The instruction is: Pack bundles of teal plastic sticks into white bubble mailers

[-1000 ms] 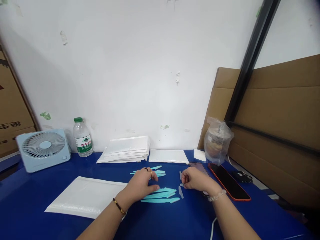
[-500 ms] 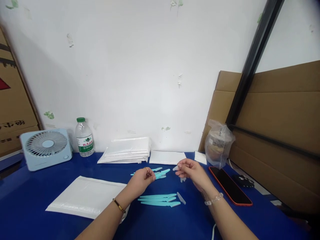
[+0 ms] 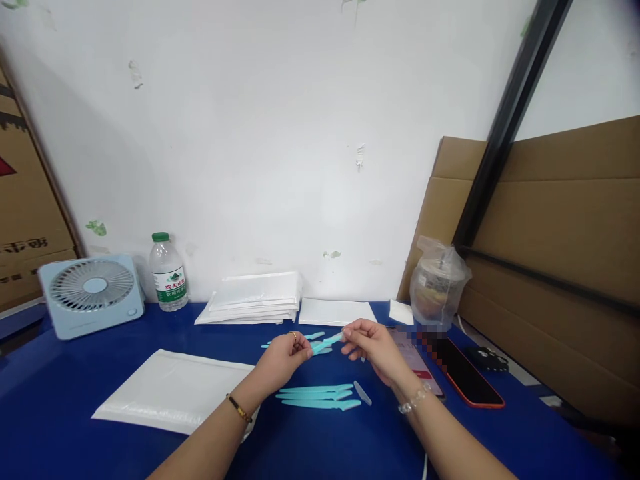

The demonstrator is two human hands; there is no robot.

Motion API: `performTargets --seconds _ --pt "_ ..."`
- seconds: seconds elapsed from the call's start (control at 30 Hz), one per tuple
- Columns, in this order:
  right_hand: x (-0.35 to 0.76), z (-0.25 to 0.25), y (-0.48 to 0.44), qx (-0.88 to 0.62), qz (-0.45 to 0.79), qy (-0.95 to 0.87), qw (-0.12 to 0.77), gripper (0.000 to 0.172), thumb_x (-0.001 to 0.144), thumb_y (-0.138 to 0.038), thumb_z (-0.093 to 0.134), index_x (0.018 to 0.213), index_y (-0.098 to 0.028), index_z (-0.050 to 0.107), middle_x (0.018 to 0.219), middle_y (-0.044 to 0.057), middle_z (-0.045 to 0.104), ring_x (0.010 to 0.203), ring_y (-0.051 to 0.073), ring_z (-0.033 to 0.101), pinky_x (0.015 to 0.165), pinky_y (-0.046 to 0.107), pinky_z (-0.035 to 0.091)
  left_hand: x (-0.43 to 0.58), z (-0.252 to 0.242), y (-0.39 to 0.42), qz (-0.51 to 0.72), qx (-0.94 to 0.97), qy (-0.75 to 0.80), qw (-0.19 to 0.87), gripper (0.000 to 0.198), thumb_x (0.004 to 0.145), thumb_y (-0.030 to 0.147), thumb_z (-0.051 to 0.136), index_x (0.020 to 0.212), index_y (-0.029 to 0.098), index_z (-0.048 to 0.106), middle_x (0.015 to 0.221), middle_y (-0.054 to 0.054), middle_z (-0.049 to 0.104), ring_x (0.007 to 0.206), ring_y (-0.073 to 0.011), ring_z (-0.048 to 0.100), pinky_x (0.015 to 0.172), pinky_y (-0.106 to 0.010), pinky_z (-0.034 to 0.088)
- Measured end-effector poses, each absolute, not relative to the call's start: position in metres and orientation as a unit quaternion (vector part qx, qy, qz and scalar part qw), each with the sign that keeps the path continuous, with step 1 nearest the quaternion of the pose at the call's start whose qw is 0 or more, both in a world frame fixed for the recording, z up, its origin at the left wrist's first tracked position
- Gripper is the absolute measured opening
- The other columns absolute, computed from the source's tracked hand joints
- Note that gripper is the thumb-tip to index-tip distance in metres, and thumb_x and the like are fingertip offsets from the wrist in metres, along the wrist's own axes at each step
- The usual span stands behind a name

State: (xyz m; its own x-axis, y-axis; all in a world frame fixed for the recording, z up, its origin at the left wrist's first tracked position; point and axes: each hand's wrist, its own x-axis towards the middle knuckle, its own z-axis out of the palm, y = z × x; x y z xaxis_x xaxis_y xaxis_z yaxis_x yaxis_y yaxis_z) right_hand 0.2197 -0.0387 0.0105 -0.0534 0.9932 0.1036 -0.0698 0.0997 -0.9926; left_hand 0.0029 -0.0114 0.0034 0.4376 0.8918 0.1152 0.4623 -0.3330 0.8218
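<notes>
My left hand (image 3: 285, 357) pinches a teal eyebrow razor (image 3: 320, 346) by its handle, blade end pointing right. My right hand (image 3: 369, 345) is closed at that end, its fingertips on a small translucent blade cap (image 3: 339, 337) that meets the razor's tip. How far the cap covers the blade I cannot tell. Below the hands, several teal razors (image 3: 320, 404) lie side by side on the blue table, with a loose translucent cap (image 3: 363, 393) at their right. More razors (image 3: 315, 337) lie behind my left hand, partly hidden.
A white padded mailer (image 3: 170, 390) lies left of my left forearm. Stacked mailers (image 3: 255, 297), a water bottle (image 3: 169, 277) and a blue fan (image 3: 95, 297) stand along the wall. At right are a bagged drink cup (image 3: 437, 290), an orange-edged phone (image 3: 467, 373) and a lit screen (image 3: 417, 363).
My right hand has moved left, bringing the cap from apart to the razor's tip. A lit screen now shows beside my right wrist. My left hand stays nearly still.
</notes>
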Motion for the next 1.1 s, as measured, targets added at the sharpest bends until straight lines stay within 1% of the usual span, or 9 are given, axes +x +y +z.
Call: performTargets --seconds 0.2,0.33,0.4,0.5,0.57,0.67,0.8,1.0,1.1 --pt "0.23 0.011 -0.04 -0.535 0.391 -0.638 0.391 0.03 0.073 -0.043 0.064 0.08 -0.015 0.066 0.066 0.001 0.065 0.04 0.007 0.052 0.038 0.018 0.035 -0.004 0.003 -0.009 0.231 0.801 0.499 0.236 0.015 0.08 0.03 0.048 0.078 0.02 0.059 0.074 0.0 0.061 0.069 -0.0141 0.054 0.062 -0.024 0.035" --pt "0.252 0.02 -0.05 -0.577 0.333 -0.706 0.241 0.019 0.065 -0.033 0.07 0.071 -0.016 0.067 0.059 -0.001 0.061 0.042 0.008 0.048 0.039 0.018 0.034 -0.007 0.011 -0.013 0.206 0.815 0.527 0.126 0.015 0.076 0.028 0.056 0.089 0.024 0.063 0.092 -0.001 0.064 0.091 -0.0191 0.055 0.077 -0.029 0.035" --pt "0.257 0.023 -0.054 -0.574 0.337 -0.728 0.167 0.019 0.056 -0.029 0.074 0.068 -0.016 0.067 0.058 -0.001 0.061 0.046 0.01 0.05 0.04 0.019 0.035 -0.006 0.014 -0.018 0.203 0.832 0.497 0.141 0.021 0.074 0.034 0.06 0.092 0.025 0.063 0.097 -0.001 0.063 0.095 -0.0199 0.055 0.079 -0.029 0.036" --pt "0.254 0.022 -0.057 -0.561 0.31 -0.756 0.13 0.012 0.054 -0.019 0.071 0.065 -0.016 0.067 0.059 -0.001 0.062 0.051 0.011 0.052 0.045 0.019 0.036 -0.001 0.014 -0.026 0.156 0.866 0.427 0.208 0.025 0.068 0.041 0.065 0.087 0.025 0.065 0.091 0.0 0.064 0.086 -0.0177 0.057 0.072 -0.025 0.038" --pt "0.25 0.019 -0.057 -0.561 0.294 -0.763 0.128 0.009 0.056 -0.012 0.064 0.065 -0.016 0.066 0.059 -0.001 0.062 0.052 0.011 0.052 0.045 0.019 0.036 0.002 0.011 -0.029 0.121 0.875 0.41 0.227 0.02 0.067 0.038 0.066 0.082 0.025 0.066 0.084 0.002 0.065 0.079 -0.0161 0.058 0.066 -0.023 0.037" --pt "0.248 0.013 -0.055 -0.57 0.269 -0.763 0.144 0.022 0.053 -0.005 0.056 0.069 -0.016 0.064 0.063 -0.001 0.063 0.053 0.01 0.053 0.045 0.018 0.036 0.006 0.008 -0.027 0.104 0.877 0.427 0.193 0.008 0.073 0.028 0.059 0.075 0.024 0.065 0.076 0.002 0.066 0.071 -0.0145 0.058 0.066 -0.024 0.035" --pt "0.249 0.009 -0.051 -0.567 0.279 -0.757 0.17 0.02 0.055 -0.004 0.055 0.07 -0.016 0.062 0.062 -0.001 0.061 0.053 0.01 0.053 0.045 0.017 0.036 0.005 0.007 -0.022 0.135 0.873 0.451 0.123 0.018 0.08 0.021 0.047 0.072 0.021 0.063 0.08 0.0 0.067 0.075 -0.016 0.058 0.072 -0.028 0.033" --pt "0.25 0.013 -0.042 -0.507 0.425 -0.642 0.387 0.02 0.07 -0.023 0.062 0.089 -0.018 0.054 0.061 -0.005 0.055 0.049 0.011 0.058 0.044 0.02 0.044 0.0 0.008 -0.019 0.192 0.844 0.457 0.203 0.02 0.084 0.03 0.043 0.077 0.021 0.06 0.078 -0.001 0.064 0.072 -0.0151 0.055 0.062 -0.024 0.033" --pt "0.25 0.016 -0.039 -0.48 0.476 -0.594 0.435 0.028 0.067 -0.036 0.071 0.078 -0.015 0.055 0.06 -0.002 0.06 0.053 0.014 0.063 0.049 0.022 0.049 0.0 0.008 -0.019 0.206 0.839 0.447 0.232 0.022 0.084 0.033 0.043 0.077 0.02 0.059 0.076 0.0 0.062 0.071 -0.0146 0.053 0.062 -0.024 0.033"
